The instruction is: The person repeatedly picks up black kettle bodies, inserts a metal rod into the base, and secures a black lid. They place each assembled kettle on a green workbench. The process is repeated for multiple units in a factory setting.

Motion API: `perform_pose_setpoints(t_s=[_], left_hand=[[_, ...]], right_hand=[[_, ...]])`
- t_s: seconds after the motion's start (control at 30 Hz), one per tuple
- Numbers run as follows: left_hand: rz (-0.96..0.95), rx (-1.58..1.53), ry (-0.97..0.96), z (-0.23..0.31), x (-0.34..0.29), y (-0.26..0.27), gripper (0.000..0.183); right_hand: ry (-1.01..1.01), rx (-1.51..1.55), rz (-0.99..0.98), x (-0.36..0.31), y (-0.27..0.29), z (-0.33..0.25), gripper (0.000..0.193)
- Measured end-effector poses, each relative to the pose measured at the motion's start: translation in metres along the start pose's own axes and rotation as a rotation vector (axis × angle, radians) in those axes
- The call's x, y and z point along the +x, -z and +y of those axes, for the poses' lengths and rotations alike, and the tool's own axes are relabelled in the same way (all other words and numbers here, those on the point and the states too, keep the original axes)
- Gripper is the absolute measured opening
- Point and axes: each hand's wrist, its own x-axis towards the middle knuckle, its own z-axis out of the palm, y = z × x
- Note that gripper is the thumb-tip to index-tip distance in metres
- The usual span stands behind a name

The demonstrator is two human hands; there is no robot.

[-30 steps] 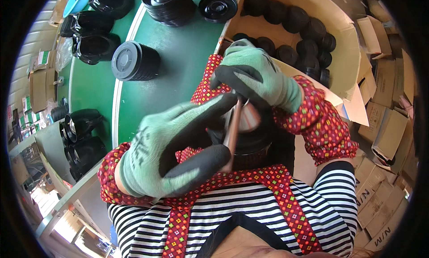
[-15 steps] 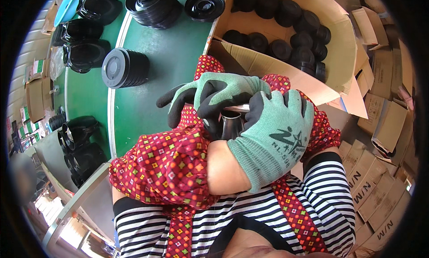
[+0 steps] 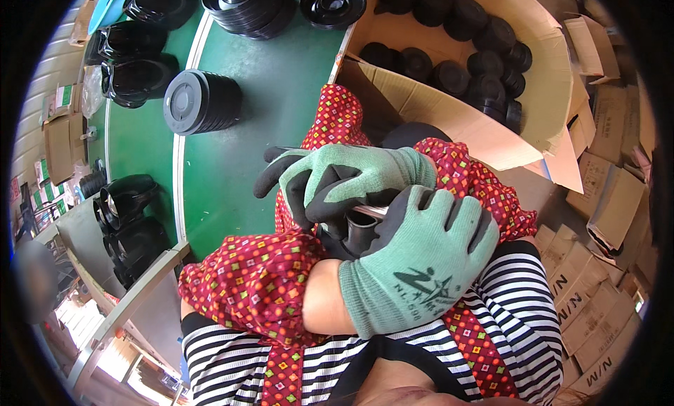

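My left hand [image 3: 428,255], in a green knit glove with dark fingers, is closed around a glossy black part [image 3: 361,227] with a round, hollow opening. It is held low over my lap, its far side hidden by the gloves. My right hand [image 3: 351,185], gloved alike, reaches across from the right just beyond it. Its fingers are curled against the part's rim, and a thin pale strip [image 3: 370,213] shows between the two hands. Whether that strip is a tool or an edge of the part, I cannot tell.
On the green table stand a stack of black round lids [image 3: 203,102], a taller stack of black rings [image 3: 249,9] and several glossy black vessels [image 3: 140,79]. An open cardboard box [image 3: 449,104] holding black round pieces is at the far right. Flattened cartons [image 3: 590,300] lie beside me.
Both hands have come down a little toward my body with the black part between them. My left hand has turned slightly, and the whole view has shifted a bit.
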Motion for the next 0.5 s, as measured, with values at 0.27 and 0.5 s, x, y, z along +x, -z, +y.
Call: perform_pose_setpoints(t_s=[0.27,0.5], left_hand=[[0.164,-0.891,-0.521,-0.081,-0.042,0.016,0.037],[0.023,-0.916,-0.055,-0.086,-0.058,0.066,0.056]], right_hand=[[-0.082,-0.985,0.364,-0.061,-0.014,-0.042,0.038],[-0.42,-1.048,0.165,-0.044,-0.007,-0.089,0.054]])
